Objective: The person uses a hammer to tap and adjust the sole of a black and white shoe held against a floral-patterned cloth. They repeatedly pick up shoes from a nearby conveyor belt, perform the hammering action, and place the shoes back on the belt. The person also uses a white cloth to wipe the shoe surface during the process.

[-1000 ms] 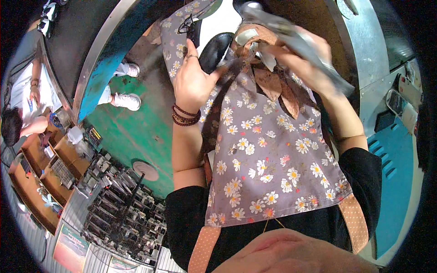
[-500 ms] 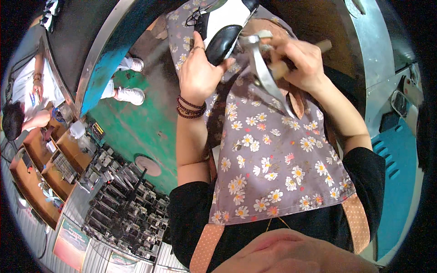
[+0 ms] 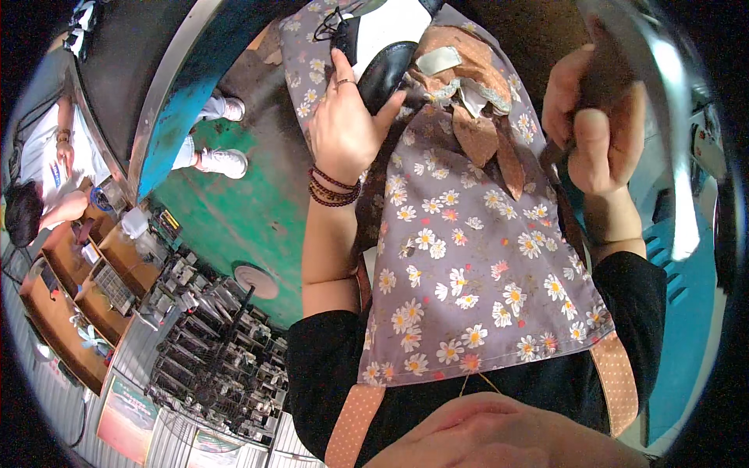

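Observation:
A black-and-white lace-up shoe (image 3: 394,35) lies on the lap of my flowered apron (image 3: 460,249), its rounded black end toward me. My left hand (image 3: 343,129) grips it, thumb by the black end and fingers along the laced side. Off to the right, my right hand (image 3: 601,140) is raised and closed round the handle of a hammer. The silver hammer head (image 3: 682,210) is smeared by motion, and much of the handle is dark and blurred. An orange-brown cloth bow (image 3: 476,132) on the apron, with a pale patch, lies beside the shoe.
A blue machine panel with a metal edge (image 3: 168,86) stands at the left. A vented blue panel (image 3: 675,312) is at the right. Black metal racks (image 3: 211,366) stand on the green floor at lower left. Another person (image 3: 58,156) works by wooden trays (image 3: 70,288).
My right hand has swung the hammer away from the shoe, up and to the right. This uncovers the cloth bow. My left hand and the shoe stay nearly in place.

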